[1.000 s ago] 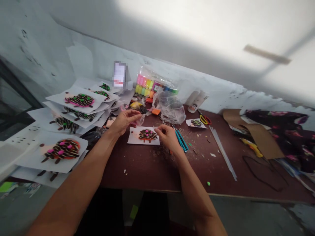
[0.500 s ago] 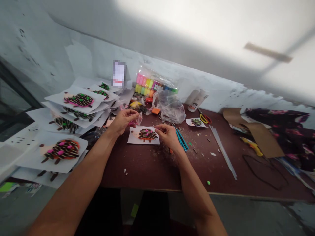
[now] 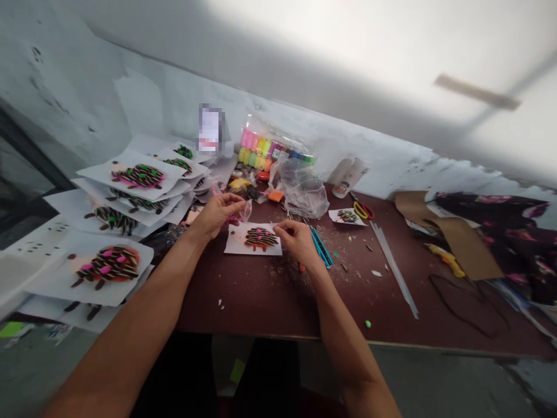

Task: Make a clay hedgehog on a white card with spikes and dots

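A white card (image 3: 237, 248) lies flat on the dark red table, bearing a hedgehog with brown sticks for spines, brown feet and several pink dots. Just above its upper left corner, my left hand (image 3: 213, 216) is closed on a small see-through plastic wrapper (image 3: 248, 210) with something pink at the fingers. At the card's right edge my right hand (image 3: 297, 239) is pinched, thumb against forefinger. Whatever sits between those fingertips, if anything, is too small to tell. Blue-handled tools (image 3: 321, 248) lie beside my right hand.
Stacked hedgehog sheets (image 3: 130, 174) fill the left side. Behind are a pack of coloured clay (image 3: 261, 150), a crumpled plastic bag (image 3: 300, 188) and a white can (image 3: 349, 177). Rightward lie scissors (image 3: 364, 210), a small hedgehog card (image 3: 338, 217), clear glue sticks (image 3: 395, 273) and a yellow glue gun (image 3: 450, 261).
Almost nothing differs. Both hands keep their places around the card, and the view has shifted very slightly.
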A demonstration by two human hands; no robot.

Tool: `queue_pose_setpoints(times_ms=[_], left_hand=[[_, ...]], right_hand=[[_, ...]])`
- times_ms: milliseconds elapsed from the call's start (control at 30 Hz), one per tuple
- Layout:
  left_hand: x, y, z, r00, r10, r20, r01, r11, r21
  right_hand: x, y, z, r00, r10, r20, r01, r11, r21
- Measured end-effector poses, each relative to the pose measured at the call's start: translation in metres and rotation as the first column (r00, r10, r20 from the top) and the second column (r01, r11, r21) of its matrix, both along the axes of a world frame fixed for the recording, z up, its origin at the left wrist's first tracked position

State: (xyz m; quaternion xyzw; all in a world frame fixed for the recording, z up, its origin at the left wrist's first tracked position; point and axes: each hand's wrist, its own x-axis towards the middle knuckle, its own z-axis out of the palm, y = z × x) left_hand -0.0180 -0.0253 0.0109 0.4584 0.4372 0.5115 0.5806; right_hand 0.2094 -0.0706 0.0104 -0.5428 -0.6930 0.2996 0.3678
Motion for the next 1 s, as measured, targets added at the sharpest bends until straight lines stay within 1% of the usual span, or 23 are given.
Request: queue_pose_setpoints(times_ms=[167, 300, 500, 600, 700, 833, 1000], left_hand=[[-0.0003, 0.0008, -0.0044, 1.000, -0.010, -0.006, 0.010, 0.999, 0.048], [-0.0003, -0.0006, -0.0026, 0.999, -0.005, -0.035, 0.006, 1.000, 0.024], [0.0005, -0.0020, 0.0000, 0.999, -0.021, -0.033, 0.021, 0.999, 0.024], [0.0008, -0.0017, -0.0012, 0.999, -0.016, -0.041, 0.018, 0.999, 0.034], [0.0010, -0.0016, -0.0017, 0.998, -0.023, -0.060, 0.025, 0.999, 0.048], [0.0018, -0.0027, 0.0007, 0.999, -0.022, -0.046, 0.024, 0.999, 0.037], [0.0030, -0.0044, 0.0045, 0.999, -0.016, -0.035, 0.017, 0.999, 0.028]], right_hand=[[0.0012, 0.0011, -0.0030, 1.000, 0.003, 0.021, -0.003, 1.000, 0.001], [0.0005, 0.0001, -0.0046, 1.000, 0.001, 0.001, -0.001, 1.000, -0.016], [-0.0005, -0.0022, -0.0023, 0.997, 0.024, 0.072, -0.023, 1.000, -0.011], [-0.0006, -0.0016, -0.0039, 0.996, 0.007, 0.090, -0.005, 1.000, -0.020], [-0.0015, -0.0020, -0.0033, 0.990, -0.003, 0.144, 0.004, 1.000, -0.011], [-0.0042, -0.0045, 0.0017, 0.968, 0.010, 0.250, -0.022, 0.999, 0.047], [-0.0076, -0.0065, 0.0031, 0.958, 0.038, 0.286, -0.048, 0.998, 0.029]])
